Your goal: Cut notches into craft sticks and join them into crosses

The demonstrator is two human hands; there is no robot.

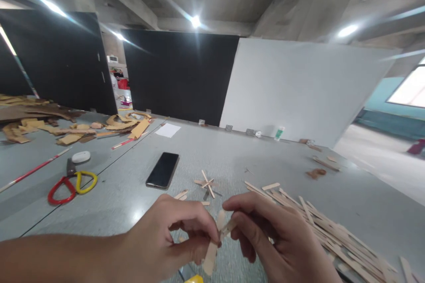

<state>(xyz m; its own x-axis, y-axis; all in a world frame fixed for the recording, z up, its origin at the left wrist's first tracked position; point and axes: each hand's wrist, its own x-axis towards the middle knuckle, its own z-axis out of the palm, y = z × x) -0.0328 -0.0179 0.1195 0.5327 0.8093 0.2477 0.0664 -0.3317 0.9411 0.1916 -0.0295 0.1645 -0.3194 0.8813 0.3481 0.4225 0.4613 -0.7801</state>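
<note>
My left hand (186, 234) pinches a flat wooden craft stick (210, 256) between thumb and fingers, low in the middle of the view. From the right, my right hand (268, 234) grips a second, short wooden piece (227, 228) that meets the first stick near its middle. Whether the two are joined, I cannot tell. Just beyond my hands, a small star-like figure of crossed wooden sticks (206, 184) stands on the grey table (212, 150). A few short stick pieces (181, 194) lie partly hidden behind my left hand.
A loose pile of craft sticks (335, 234) spreads at the right. Beyond my left hand lie a black phone (162, 170), scissors with red and yellow handles (75, 188) and a white case (81, 157). Cardboard scraps (76, 130) cover the far left. Black panels (179, 75) and a white panel (299, 88) border the table.
</note>
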